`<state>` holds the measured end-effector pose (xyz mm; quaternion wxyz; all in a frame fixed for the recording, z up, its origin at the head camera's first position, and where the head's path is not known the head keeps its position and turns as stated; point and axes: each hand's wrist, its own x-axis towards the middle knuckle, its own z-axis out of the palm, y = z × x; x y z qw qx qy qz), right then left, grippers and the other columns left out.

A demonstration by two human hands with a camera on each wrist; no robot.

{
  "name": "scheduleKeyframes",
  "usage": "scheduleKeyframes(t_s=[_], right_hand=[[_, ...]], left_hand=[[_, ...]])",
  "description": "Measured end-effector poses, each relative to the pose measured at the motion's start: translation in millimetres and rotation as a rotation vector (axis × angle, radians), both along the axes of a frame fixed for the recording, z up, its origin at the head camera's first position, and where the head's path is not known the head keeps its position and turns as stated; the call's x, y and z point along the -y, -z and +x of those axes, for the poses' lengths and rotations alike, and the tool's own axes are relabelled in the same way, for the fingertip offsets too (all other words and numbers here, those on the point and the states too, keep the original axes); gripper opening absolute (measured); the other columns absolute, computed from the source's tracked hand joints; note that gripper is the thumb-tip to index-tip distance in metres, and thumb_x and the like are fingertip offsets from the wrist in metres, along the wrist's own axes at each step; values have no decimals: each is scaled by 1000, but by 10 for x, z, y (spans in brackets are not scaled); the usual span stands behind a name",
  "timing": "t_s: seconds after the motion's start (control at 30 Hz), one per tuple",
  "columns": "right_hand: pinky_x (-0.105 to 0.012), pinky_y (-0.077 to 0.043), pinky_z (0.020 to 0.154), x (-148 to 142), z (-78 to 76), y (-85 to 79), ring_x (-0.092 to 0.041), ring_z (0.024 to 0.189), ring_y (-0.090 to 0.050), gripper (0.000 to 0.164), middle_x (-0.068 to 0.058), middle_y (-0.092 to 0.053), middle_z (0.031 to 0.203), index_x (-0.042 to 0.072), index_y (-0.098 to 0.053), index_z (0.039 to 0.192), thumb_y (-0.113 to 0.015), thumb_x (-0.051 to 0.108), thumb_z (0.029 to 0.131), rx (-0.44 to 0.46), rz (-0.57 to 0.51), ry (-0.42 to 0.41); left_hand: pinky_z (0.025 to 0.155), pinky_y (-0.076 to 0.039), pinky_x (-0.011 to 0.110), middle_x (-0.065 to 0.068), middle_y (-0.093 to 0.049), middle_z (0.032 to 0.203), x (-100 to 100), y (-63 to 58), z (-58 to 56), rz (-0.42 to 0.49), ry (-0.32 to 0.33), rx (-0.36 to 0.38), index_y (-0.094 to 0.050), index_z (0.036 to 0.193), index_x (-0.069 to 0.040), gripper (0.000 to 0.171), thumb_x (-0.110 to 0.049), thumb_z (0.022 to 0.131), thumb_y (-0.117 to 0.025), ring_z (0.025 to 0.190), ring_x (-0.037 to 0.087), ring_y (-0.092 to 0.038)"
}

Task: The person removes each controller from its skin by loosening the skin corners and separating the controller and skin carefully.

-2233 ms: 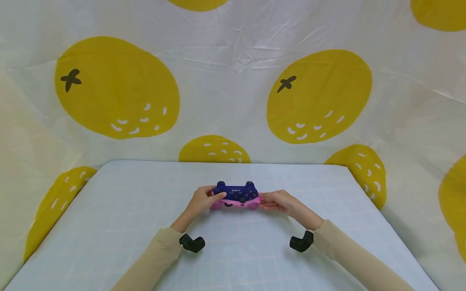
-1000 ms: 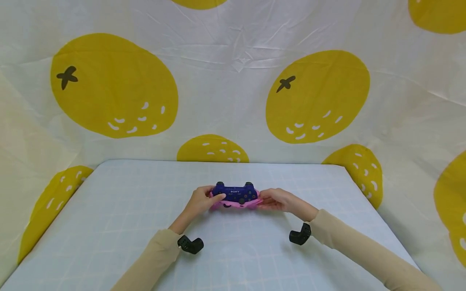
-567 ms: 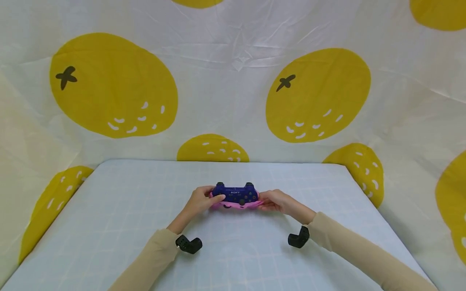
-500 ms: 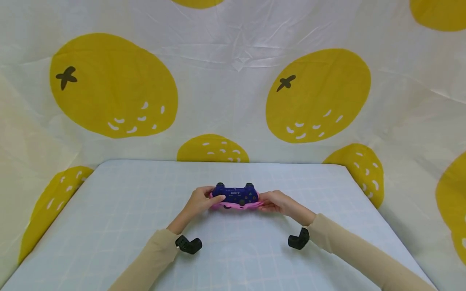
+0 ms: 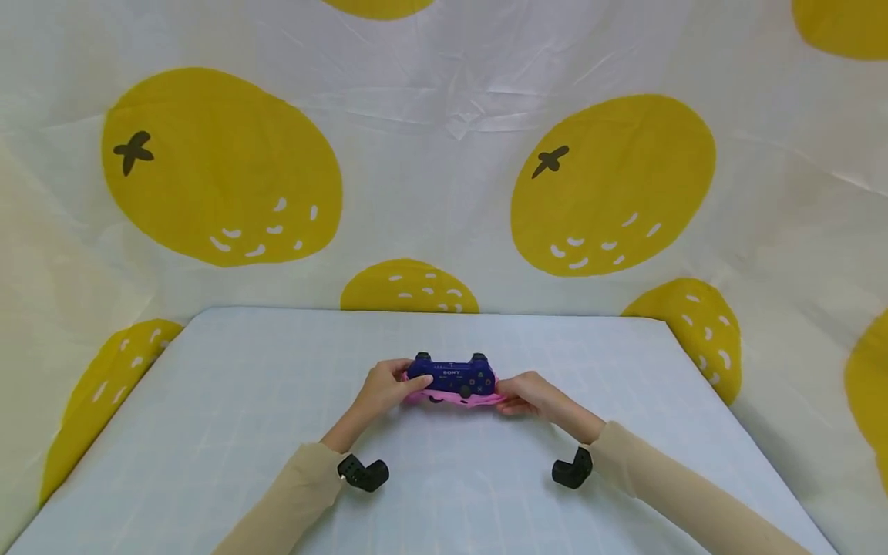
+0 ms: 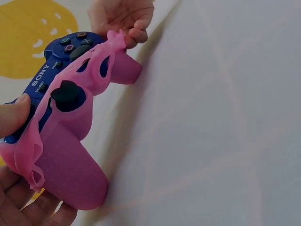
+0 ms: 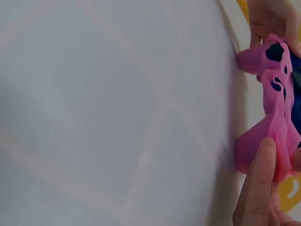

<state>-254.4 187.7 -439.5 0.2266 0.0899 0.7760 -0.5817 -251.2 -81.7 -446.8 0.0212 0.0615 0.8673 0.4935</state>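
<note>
A dark blue Sony game controller is held up near the middle of the table, its button face toward the head camera. A pink silicone cover wraps its grips and lies bunched across the lower face, leaving the upper buttons bare. My left hand grips the controller's left end, thumb on the face and fingers behind. At the right end, my right hand pinches the edge of the cover between thumb and fingers. The left wrist view shows a thumbstick poking through a hole in the cover.
The table has a pale blue checked cloth. Behind it hangs a white curtain printed with yellow fruit. A black wrist camera sits on the left sleeve, another black camera on the right one.
My right hand has shifted slightly lower and nearer, with the cover's right edge pinched and drawn outward. The controller's grips have tipped out of the head view. The left hand keeps its hold.
</note>
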Motion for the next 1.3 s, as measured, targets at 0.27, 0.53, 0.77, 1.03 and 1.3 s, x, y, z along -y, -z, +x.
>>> scheduleKeyframes(t_s=[0.27,0.53,0.77,1.03,1.3], right_hand=[[-17,-52,52,-4,19,10,-5,51,-61,18,0,-64,62,-6,-64,94,-60,6,82,-33,28,-31],[-22,-53,52,-5,67,35,-9,51,-63,17,-5,-68,62,-5,-69,88,-62,9,82,-104,137,-60],[-21,-53,52,-11,51,69,-9,54,-64,18,-6,-70,63,-6,-69,87,-63,9,81,-80,95,-53],[-21,-52,49,-22,-9,122,-10,51,-65,14,-6,-68,59,6,-61,64,-62,7,78,-90,123,-33],[-22,-51,46,-46,-70,162,-11,48,-63,13,-6,-67,57,5,-63,64,-63,9,76,-169,216,-81]], left_hand=[[68,-42,26,5,-62,88,6,33,-26,1,16,13,-67,115,-3,48,-36,82,-75,84,17,-51],[67,-40,26,4,-62,85,41,11,12,-26,61,-21,-68,112,-4,43,-33,82,-75,81,16,-50],[68,-41,26,3,-63,86,64,13,16,-42,69,-37,-68,113,-4,42,-33,83,-74,81,16,-50],[69,-42,26,2,-66,88,47,10,-10,-41,74,-36,-68,112,-4,41,-34,84,-73,82,15,-51],[63,-39,26,2,-66,88,47,-13,0,-72,80,-36,-67,113,-4,43,-34,84,-73,78,14,-50]])
